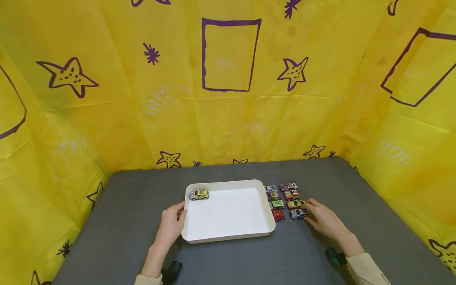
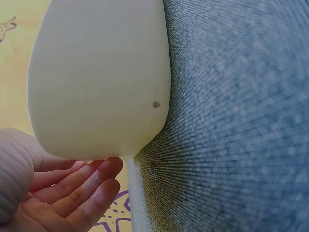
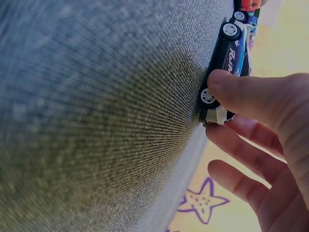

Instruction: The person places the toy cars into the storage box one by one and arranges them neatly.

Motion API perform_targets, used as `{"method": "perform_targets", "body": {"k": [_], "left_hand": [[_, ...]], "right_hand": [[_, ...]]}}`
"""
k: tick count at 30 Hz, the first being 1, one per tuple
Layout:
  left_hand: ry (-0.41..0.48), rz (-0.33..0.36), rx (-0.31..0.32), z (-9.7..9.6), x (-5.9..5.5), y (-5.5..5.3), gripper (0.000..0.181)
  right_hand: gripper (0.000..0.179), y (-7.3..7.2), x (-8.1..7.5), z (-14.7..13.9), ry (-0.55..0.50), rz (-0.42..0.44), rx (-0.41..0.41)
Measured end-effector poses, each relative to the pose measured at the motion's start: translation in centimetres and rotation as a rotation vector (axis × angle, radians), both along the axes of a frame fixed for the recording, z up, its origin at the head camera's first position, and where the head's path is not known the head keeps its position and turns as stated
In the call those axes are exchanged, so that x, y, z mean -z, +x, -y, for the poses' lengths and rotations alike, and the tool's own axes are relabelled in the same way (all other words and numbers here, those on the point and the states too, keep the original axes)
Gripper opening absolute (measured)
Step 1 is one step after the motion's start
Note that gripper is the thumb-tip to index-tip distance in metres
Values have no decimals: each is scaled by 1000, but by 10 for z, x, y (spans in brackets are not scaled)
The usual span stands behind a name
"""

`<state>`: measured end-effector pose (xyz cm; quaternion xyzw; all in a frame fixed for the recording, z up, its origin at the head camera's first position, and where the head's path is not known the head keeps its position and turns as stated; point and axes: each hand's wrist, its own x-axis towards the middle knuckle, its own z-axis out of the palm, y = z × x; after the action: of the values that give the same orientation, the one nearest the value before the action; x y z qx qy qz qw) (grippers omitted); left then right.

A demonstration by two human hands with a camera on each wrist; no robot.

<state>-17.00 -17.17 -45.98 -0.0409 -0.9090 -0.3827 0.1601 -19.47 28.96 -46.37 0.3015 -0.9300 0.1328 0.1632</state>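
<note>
A shallow white tray [image 1: 228, 213] lies on the dark grey table, with one yellow toy car [image 1: 199, 194] in its far left corner. My left hand [image 1: 172, 221] is at the tray's left side, its slack fingers touching the outer wall near the corner. At the right, my right hand [image 1: 325, 219] pinches a dark toy car [image 3: 224, 65] with white wheels between thumb and fingers. This car is the nearest in its column and still appears to touch the table. Just beyond it stands a yellow and red toy car [image 1: 295, 204], close to the fingers.
Beside the tray's right wall stands a column of toy cars: grey [image 1: 271, 189], purple and green [image 1: 273, 196], green [image 1: 276, 204] and red [image 1: 278, 215]. Orange [image 1: 291, 194] and purple [image 1: 288, 186] cars stand farther back. A yellow patterned cloth [image 1: 228, 126] surrounds the table [image 1: 228, 265].
</note>
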Motion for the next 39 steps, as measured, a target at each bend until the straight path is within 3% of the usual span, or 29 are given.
{"method": "perform_targets", "body": {"k": [20, 39], "left_hand": [[17, 3, 6, 0, 1, 0, 28], [16, 16, -4, 0, 1, -1, 28]], "right_hand": [[32, 2, 0, -1, -4, -59, -48], [31, 2, -8, 5, -6, -62, -51]]}}
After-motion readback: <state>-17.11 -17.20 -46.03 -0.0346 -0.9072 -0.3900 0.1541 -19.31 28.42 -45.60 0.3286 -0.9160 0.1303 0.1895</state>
